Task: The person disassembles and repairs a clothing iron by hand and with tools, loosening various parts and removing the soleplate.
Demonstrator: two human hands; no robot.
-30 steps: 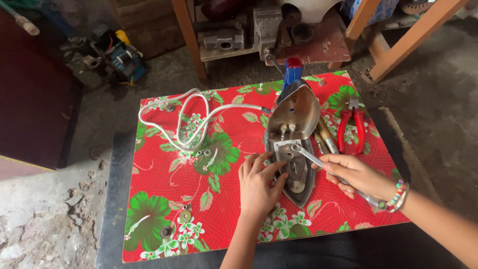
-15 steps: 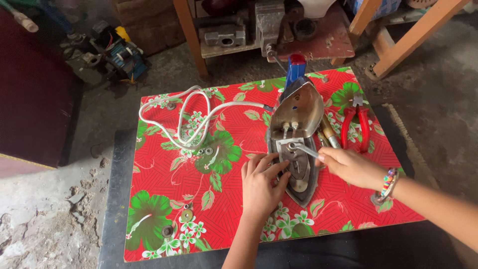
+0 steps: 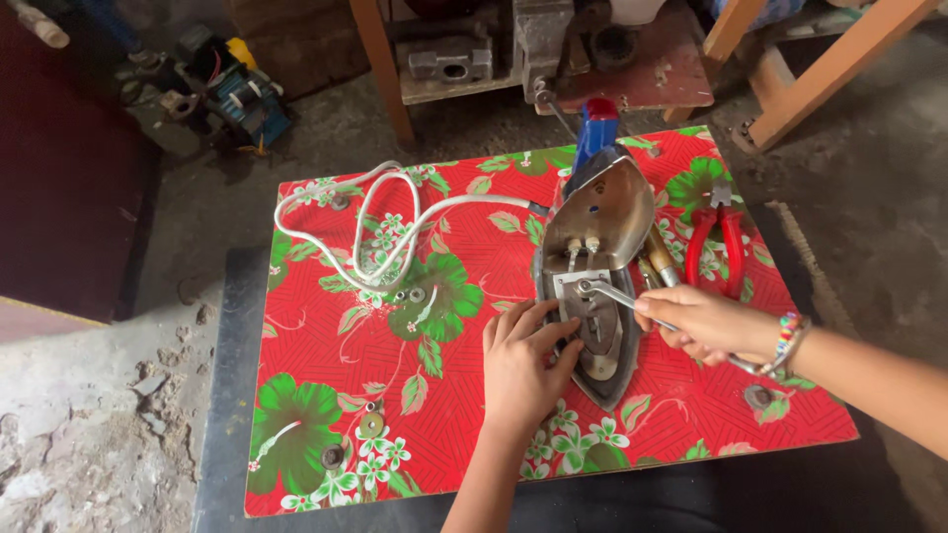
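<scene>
On the floral table, the left hand (image 3: 523, 360) steadies the opened iron (image 3: 592, 286). The right hand (image 3: 696, 321) grips a spanner (image 3: 617, 294), seemingly on a fastener; loosening it calls for firm bracing.

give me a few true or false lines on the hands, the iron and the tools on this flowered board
1. The right hand grips a metal wrench set on the opened iron. True.
2. The left hand rests on the white cord. False: it steadies the iron's base; the cord lies apart, coiled to the left.
3. Red-handled pliers lie right of the iron. True.
4. The iron lies on bare concrete. False: it lies on a red floral board.
5. The right wrist wears a beaded bracelet. True.
</scene>
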